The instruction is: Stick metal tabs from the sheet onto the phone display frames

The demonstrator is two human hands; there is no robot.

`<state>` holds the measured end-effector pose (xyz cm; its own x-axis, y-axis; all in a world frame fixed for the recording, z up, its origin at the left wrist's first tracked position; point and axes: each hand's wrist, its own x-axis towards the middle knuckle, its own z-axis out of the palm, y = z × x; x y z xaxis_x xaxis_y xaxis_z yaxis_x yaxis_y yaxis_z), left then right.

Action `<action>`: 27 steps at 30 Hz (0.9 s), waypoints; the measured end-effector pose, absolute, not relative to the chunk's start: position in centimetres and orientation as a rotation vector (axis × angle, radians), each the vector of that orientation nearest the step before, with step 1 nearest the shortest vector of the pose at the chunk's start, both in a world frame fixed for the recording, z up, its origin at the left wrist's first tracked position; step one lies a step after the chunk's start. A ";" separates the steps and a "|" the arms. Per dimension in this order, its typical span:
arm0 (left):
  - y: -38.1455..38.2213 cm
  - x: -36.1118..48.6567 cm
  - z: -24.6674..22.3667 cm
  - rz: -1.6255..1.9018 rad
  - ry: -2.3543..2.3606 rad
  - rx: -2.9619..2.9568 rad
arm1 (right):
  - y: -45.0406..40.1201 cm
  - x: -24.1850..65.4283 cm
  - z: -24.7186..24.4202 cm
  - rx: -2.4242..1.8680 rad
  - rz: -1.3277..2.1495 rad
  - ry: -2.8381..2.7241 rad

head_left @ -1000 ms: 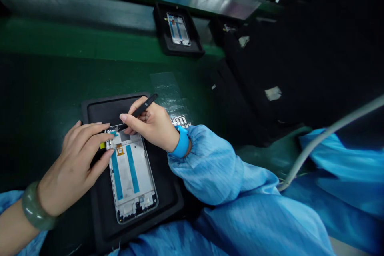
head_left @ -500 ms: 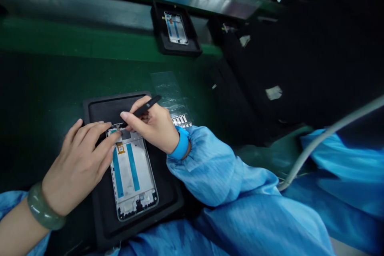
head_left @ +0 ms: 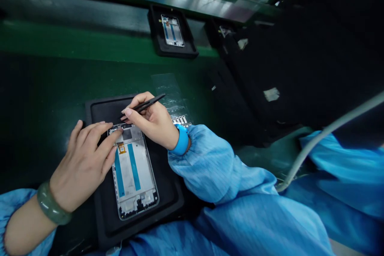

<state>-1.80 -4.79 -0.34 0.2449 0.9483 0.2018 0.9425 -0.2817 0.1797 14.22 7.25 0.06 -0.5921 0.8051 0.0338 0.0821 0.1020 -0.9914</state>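
In the head view, the phone frame (head_left: 145,168) lies open side up in a black tray (head_left: 169,196), towards the near edge of the green worktop (head_left: 60,84); its far end points away from the person and leans slightly to the left; two blue strips (head_left: 134,166) run along its length, with an orange flex piece (head_left: 122,148) above them. The left hand (head_left: 79,166), with a green bangle (head_left: 51,206) at the wrist, lies over the frame's far left corner; its grip is partly open, the fingers spread and bent, fingertips at that corner. The right hand (head_left: 154,124), wearing a blue wristband (head_left: 182,140), has its grip closed on black tweezers (head_left: 145,105), pinched between thumb and fingers; their tips point down at the frame's far edge; contact there is too small to tell. Just beyond the tray's right edge lies a clear sheet (head_left: 168,88), with small metal pieces (head_left: 180,120) at its near end, beside the right hand. Near the worktop's far edge, a smaller tray (head_left: 190,53) holds a second frame (head_left: 173,32); a grey cable (head_left: 309,148) curves at the right.
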 end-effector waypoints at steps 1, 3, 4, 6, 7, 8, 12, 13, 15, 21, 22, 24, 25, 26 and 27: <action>-4.8 -1.8 -0.3 0.426 1.870 2.472 | 7.3 14.2 0.1 -0.870 1.543 -1.790; -4.9 -1.7 -0.3 0.430 1.875 2.495 | 7.3 14.2 0.2 -0.874 1.529 -1.812; -4.9 -1.6 -0.3 0.430 1.879 2.507 | 7.3 14.2 0.2 -0.875 1.516 -1.828; -5.0 -1.4 -0.3 0.428 1.886 2.524 | 7.3 14.1 0.2 -0.878 1.481 -1.871; -5.0 -1.3 -0.3 0.429 1.888 2.530 | 7.3 14.1 0.2 -0.879 1.464 -1.897; -5.0 -1.2 -0.3 0.433 1.889 2.533 | 7.3 14.1 0.2 -0.878 1.447 -1.925; -5.0 -1.0 -0.2 0.456 1.901 2.550 | 7.3 14.0 0.1 -0.847 1.352 -2.004; -5.0 -0.9 -0.2 0.458 1.905 2.553 | 7.3 14.0 0.1 -0.835 1.324 -2.018; -5.0 -0.9 -0.3 0.459 1.912 2.551 | 7.2 13.9 0.1 -0.821 1.262 -2.048; -5.0 -1.1 -0.4 0.448 1.914 2.537 | 6.9 13.7 0.4 -0.819 1.162 -2.115; -5.1 -1.1 -0.4 0.448 1.915 2.537 | 6.8 13.7 0.4 -0.818 1.150 -2.118; -5.1 -1.1 -0.3 0.451 1.915 2.543 | 6.8 13.6 0.4 -0.806 1.101 -2.142; -5.1 -1.1 -0.3 0.452 1.914 2.548 | 6.8 13.6 0.4 -0.792 1.072 -2.157; -5.1 -1.1 -0.3 0.452 1.912 2.553 | 6.7 13.5 0.4 -0.777 1.045 -2.169; -5.1 -1.2 -0.3 0.452 1.912 2.559 | 6.7 13.5 0.4 -0.765 1.027 -2.172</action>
<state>-1.17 -5.05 -0.32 0.2598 0.9266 0.2718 0.9502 -0.2954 0.0989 13.51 6.75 0.37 -0.6471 0.7108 0.2758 0.2377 0.5318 -0.8128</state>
